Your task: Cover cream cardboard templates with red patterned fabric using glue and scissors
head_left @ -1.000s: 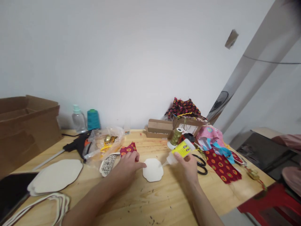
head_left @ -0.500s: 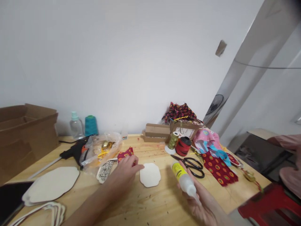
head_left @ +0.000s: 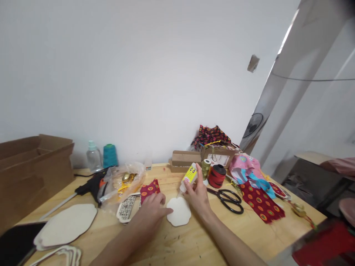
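Observation:
A cream scalloped-edge plaque (head_left: pixel 179 212) lies flat on the table in front of me. My left hand (head_left: pixel 152 208) rests at its left, thumb stretched onto the plaque's edge and the other fingers bent loosely beside a piece of red patterned cloth (head_left: pixel 149 189). My right hand (head_left: pixel 198 194) grips a glue bottle (head_left: pixel 189 177) with a yellow label, tilted nozzle down at the plaque's upper edge. Whether glue is coming out cannot be seen. Partly behind my left hand lies a lattice-cut frame (head_left: pixel 127 207).
Black-handled scissors (head_left: pixel 229 201), a red thread spool (head_left: pixel 216 176) and more red cloth (head_left: pixel 260 201) lie to the right. At left are stacked cream plaques (head_left: pixel 66 225), a glue gun (head_left: pixel 90 186), a plastic bag (head_left: pixel 118 184) and a cardboard box (head_left: pixel 36 177).
My right hand has swung the glue bottle up and left, turning its nozzle down to the plaque. My left thumb has come onto the plaque's left edge. The view has shifted slightly.

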### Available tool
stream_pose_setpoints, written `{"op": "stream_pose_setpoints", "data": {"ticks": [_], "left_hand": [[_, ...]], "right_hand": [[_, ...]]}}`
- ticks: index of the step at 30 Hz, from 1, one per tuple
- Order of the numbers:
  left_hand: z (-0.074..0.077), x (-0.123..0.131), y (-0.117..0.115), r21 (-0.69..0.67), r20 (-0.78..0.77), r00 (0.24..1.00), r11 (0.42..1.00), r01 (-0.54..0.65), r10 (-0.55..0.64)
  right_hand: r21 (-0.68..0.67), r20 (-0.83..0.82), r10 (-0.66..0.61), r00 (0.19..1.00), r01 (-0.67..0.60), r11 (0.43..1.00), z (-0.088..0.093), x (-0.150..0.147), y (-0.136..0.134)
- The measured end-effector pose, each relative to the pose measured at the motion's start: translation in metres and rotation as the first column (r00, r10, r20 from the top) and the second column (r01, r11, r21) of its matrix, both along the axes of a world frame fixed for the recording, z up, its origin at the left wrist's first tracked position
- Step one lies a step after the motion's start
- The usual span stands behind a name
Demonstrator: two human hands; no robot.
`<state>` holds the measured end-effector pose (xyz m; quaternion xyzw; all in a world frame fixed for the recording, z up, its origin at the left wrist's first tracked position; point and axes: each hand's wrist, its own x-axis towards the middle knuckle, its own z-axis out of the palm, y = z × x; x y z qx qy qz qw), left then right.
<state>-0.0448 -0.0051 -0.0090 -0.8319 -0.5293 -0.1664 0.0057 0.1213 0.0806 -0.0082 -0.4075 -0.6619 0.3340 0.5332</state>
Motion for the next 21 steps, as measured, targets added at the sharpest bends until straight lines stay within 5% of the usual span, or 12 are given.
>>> {"op": "stream_pose_setpoints", "data": {"ticks": [12, 21], "left_hand": [[0.0016, 0.001, -0.0006, -0.037, 0.028, 1.0, 0.999, -0.002, 0.003], [0.0058, 0.0022, 0.0006, -0.057, 0.026, 1.0, 0.998, -0.004, 0.006]], "right_hand": [[0.108, 0.232, -0.043, 0.972, 0.018, 0.994, -0.0026, -0.0021, -0.0026], [0.155, 0.244, -0.091, 0.966, 0.053, 0.986, -0.0004, -0.0027, -0.0049]]}}
